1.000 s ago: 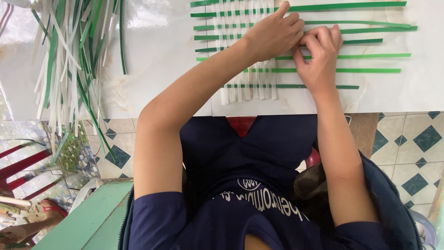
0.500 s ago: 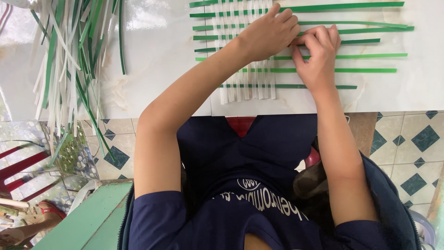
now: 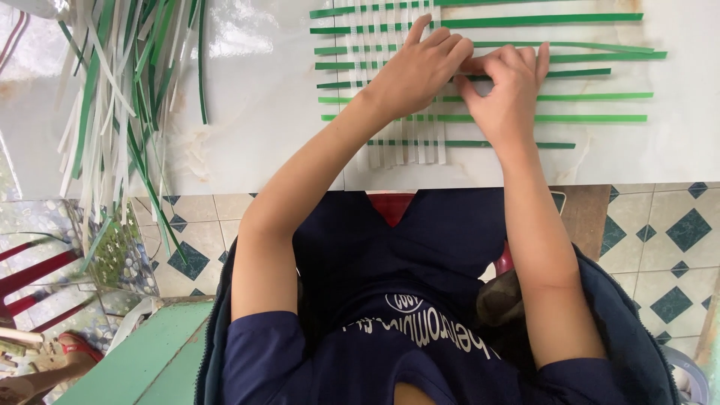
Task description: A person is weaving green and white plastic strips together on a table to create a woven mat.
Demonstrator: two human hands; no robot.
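A partly woven mat [image 3: 390, 90] of green horizontal strips and white vertical strips lies on a white glossy table [image 3: 262, 120]. My left hand [image 3: 420, 69] rests flat on the weave with fingers pressing the strips. My right hand [image 3: 504, 90] sits just to its right, fingertips pinching at a strip where the two hands meet. The green strips [image 3: 592, 96] run out loose to the right of my hands. The white strip ends [image 3: 405, 154] stick out toward the table's near edge.
A loose pile of green and white strips [image 3: 112, 97] lies at the table's left and hangs over its edge. Below are a patterned tile floor [image 3: 675, 240], a green bench [image 3: 142, 360] at lower left and a red chair [image 3: 30, 277].
Both hands stay on the weave; the fingers shifted slightly, the left hand's fingers spreading a bit over the strips. The strips look unchanged.
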